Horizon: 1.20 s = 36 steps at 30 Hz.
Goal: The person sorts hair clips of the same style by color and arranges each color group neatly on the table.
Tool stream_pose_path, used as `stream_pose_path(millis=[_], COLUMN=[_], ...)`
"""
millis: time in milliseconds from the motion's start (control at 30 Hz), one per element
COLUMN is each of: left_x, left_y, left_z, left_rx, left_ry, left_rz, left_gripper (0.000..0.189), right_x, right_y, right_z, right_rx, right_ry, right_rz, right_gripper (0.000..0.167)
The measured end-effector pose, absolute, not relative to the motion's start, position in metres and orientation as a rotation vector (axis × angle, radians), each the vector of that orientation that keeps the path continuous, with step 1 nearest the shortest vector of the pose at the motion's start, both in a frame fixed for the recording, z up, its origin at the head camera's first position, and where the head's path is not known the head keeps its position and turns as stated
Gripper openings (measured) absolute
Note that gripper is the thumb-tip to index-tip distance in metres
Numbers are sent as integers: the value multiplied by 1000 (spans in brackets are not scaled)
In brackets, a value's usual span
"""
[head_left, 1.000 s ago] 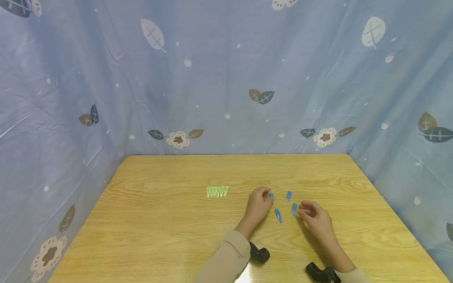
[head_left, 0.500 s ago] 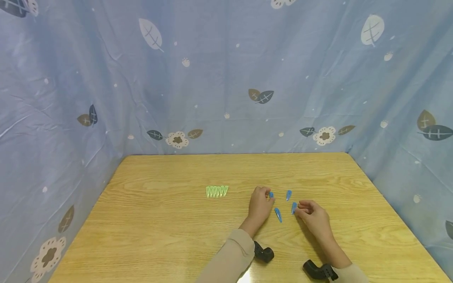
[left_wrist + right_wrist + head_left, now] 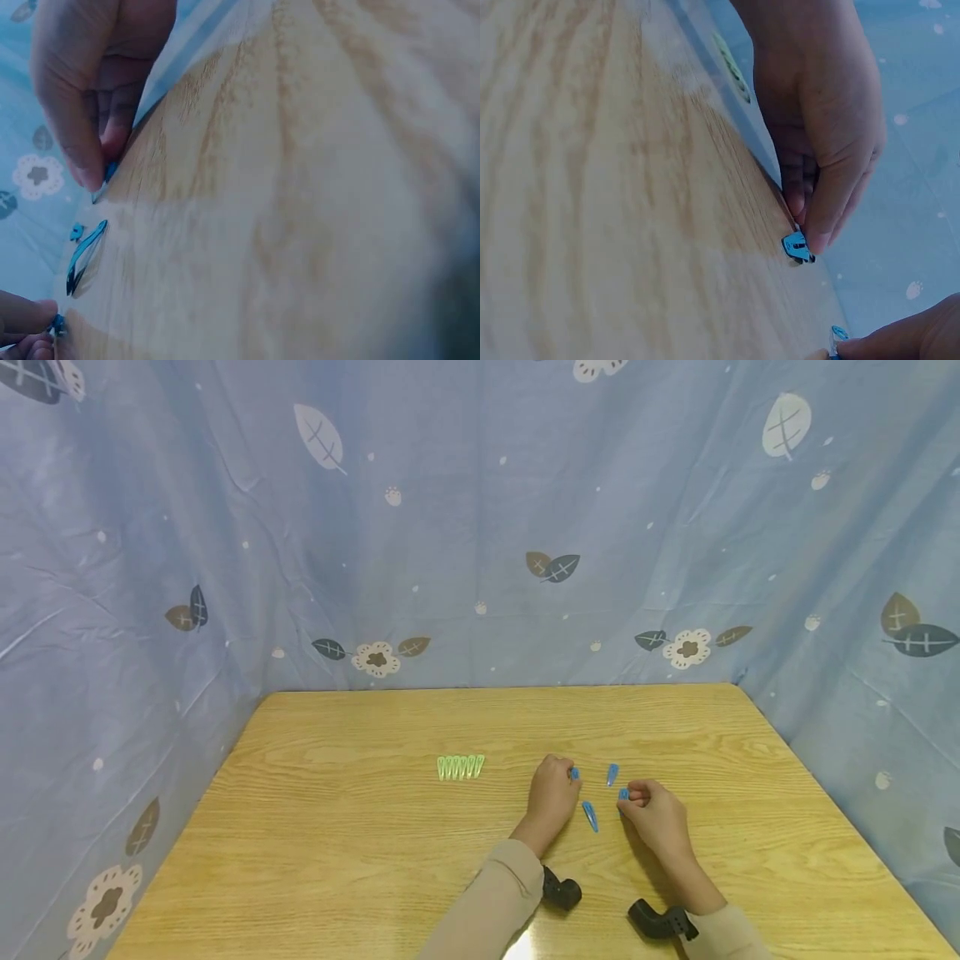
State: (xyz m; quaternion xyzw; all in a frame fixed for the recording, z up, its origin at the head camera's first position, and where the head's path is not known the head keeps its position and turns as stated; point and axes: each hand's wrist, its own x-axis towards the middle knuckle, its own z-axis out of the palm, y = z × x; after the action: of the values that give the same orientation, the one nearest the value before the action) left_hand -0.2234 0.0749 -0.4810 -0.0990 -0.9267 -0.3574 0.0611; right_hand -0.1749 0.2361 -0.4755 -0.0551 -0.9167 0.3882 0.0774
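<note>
My left hand (image 3: pixel 553 793) pinches a blue snap hair clip (image 3: pixel 575 773) between thumb and finger at the table surface; in the left wrist view the fingers cover most of this clip (image 3: pixel 111 171). To its right, my right hand (image 3: pixel 658 820) pinches another blue hair clip (image 3: pixel 624 794), whose wide end shows in the head view. Two more blue hair clips lie loose between the hands: one farther back (image 3: pixel 612 774), one nearer (image 3: pixel 590 817). Several light green hair clips (image 3: pixel 461 767) lie side by side in a row, left of my left hand.
The wooden table (image 3: pixel 337 827) has a blue patterned curtain (image 3: pixel 480 527) behind it and at both sides. A black wrist-worn device shows below each hand, near the left sleeve (image 3: pixel 561 892) and the right sleeve (image 3: pixel 660 920).
My right hand has moved slightly left and its fingers have closed on the blue hair clip beside them. The left hand's fingers have closed in on its clip, with little movement.
</note>
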Motion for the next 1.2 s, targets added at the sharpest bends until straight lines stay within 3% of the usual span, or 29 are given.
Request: stream_pose_path(millis=[433, 1200], left_x=[-224, -230], left_y=[68, 47], left_z=[-480, -489], left_rx=[-271, -241], left_ry=[-2773, -2454], left_rz=[-1186, -1965], left_gripper=[17, 22], right_x=[-177, -177], right_y=[238, 240], right_z=[-477, -477], right_rx=[-166, -184], right_ry=[-2744, -2748], right_rz=[1189, 1198], right_gripper=[29, 29])
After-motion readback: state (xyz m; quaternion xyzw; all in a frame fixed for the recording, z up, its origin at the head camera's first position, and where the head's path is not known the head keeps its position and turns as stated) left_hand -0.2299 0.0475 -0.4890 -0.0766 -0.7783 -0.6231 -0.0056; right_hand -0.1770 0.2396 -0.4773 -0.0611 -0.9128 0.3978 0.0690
